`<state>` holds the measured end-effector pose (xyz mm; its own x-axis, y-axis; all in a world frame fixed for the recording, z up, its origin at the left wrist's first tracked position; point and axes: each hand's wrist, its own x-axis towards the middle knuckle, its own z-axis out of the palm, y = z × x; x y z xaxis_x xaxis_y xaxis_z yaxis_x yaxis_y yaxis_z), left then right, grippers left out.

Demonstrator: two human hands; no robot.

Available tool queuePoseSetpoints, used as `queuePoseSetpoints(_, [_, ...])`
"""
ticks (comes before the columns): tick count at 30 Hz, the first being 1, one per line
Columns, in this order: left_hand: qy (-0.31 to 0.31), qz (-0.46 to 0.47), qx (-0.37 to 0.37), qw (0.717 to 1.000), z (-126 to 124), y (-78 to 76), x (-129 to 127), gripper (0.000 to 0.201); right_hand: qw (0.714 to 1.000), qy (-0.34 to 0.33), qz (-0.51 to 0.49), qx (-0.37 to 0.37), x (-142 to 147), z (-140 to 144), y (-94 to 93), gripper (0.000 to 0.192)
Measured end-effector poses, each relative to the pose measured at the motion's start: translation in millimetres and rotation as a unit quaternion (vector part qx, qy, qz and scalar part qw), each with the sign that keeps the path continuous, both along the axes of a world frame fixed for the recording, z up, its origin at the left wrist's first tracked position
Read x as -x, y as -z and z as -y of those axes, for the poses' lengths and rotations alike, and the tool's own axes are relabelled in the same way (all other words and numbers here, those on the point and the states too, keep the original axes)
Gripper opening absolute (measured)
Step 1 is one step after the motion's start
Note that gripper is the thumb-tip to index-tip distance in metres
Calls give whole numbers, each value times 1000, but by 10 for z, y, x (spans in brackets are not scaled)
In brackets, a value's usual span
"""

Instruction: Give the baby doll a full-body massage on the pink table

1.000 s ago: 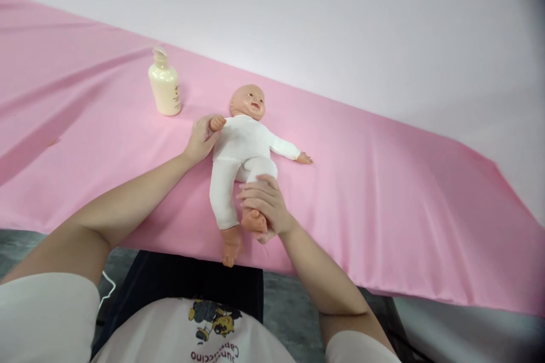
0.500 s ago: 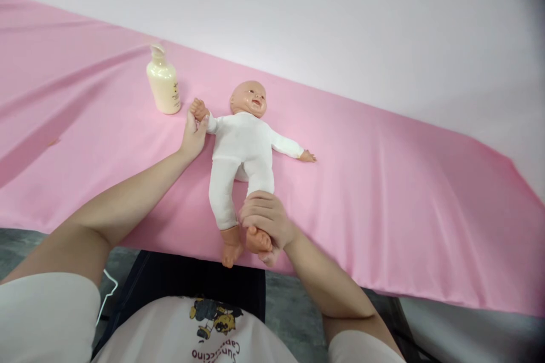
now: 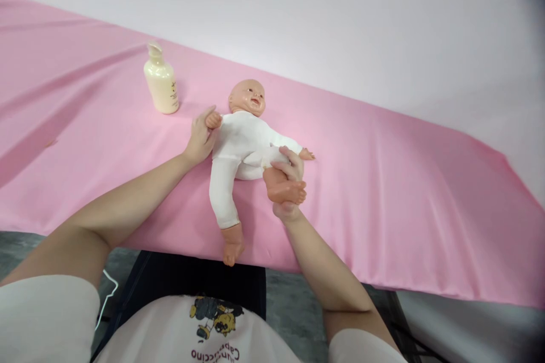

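A baby doll [image 3: 244, 136] with a white cloth body lies on its back, its bald head pointing away from me. My left hand [image 3: 201, 137] is closed round the doll's arm on the left side, and the doll's small fist shows above my fingers. Round the lower part of the doll's right-side leg is my right hand [image 3: 292, 173], holding that leg raised and bent outward near the doll's other hand. The doll's other leg [image 3: 225, 193] lies straight toward me, its bare foot at the table's near edge.
A cream pump bottle [image 3: 162, 85] stands to the left of the doll. Pink cloth [image 3: 383, 198] covers the table, which meets a white wall [image 3: 340, 22] behind. A white cable [image 3: 109, 292] hangs below the near edge at the left.
My right hand has lifted the doll's leg up and to the right, bending it. My left hand has brought the doll's arm inward, closer to its body.
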<state>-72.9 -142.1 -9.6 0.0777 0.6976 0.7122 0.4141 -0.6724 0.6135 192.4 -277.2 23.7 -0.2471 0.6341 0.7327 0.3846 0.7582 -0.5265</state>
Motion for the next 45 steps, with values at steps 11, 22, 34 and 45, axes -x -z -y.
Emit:
queuePoseSetpoints(11, [45,-214,8,976,165,-176,-67,37,995,-38,77,42,15,-167,13,68])
queuePoseSetpoints(22, [21,-154,19,988,156,-179,-74,37,980,-11,162,-119,44,-94,19,86])
queuePoseSetpoints(34, [49,151,42,986,-224,83,52,51,970,-205,76,-106,302,219,-251,28])
queuePoseSetpoints(45, [51,180,44,981,-238,81,58,50,962,-179,124,-163,250,245,-238,38])
